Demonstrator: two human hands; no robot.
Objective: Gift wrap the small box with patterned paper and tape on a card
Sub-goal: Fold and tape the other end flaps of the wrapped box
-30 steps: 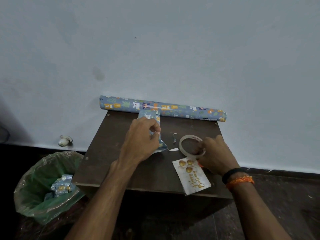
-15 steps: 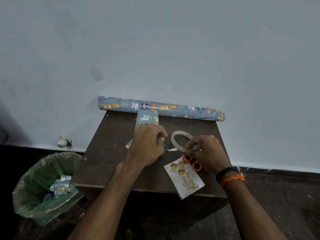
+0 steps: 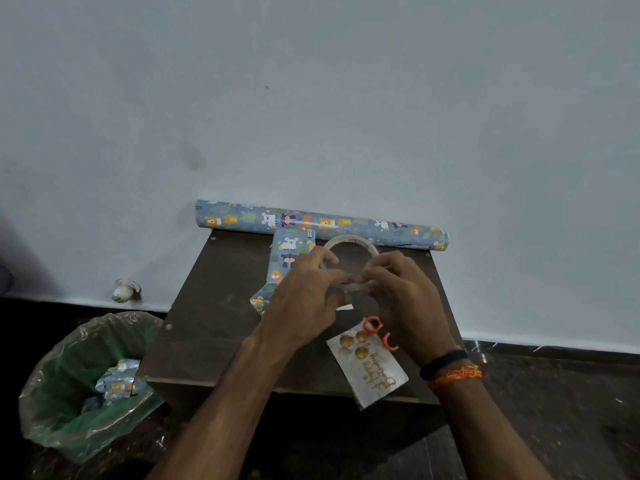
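Pinching a tape roll [image 3: 351,242] above the surface [image 3: 214,306], both hands, left [image 3: 304,292] and right [image 3: 401,292], are seen; the wrapped box [image 3: 285,261] lies just left of the roll.

The paper roll [image 3: 322,224] is laid along the back edge of the worktop [image 3: 207,327], against the wall, with the wrapped box [image 3: 282,268] placed just before it, left of centre. The tape ring [image 3: 351,244] is held above the worktop between both hands, right of the box. The card [image 3: 372,372] is set at the front right edge, scissors [image 3: 381,334] at its far end, and the bin [image 3: 79,386] is stood on the floor to the left.
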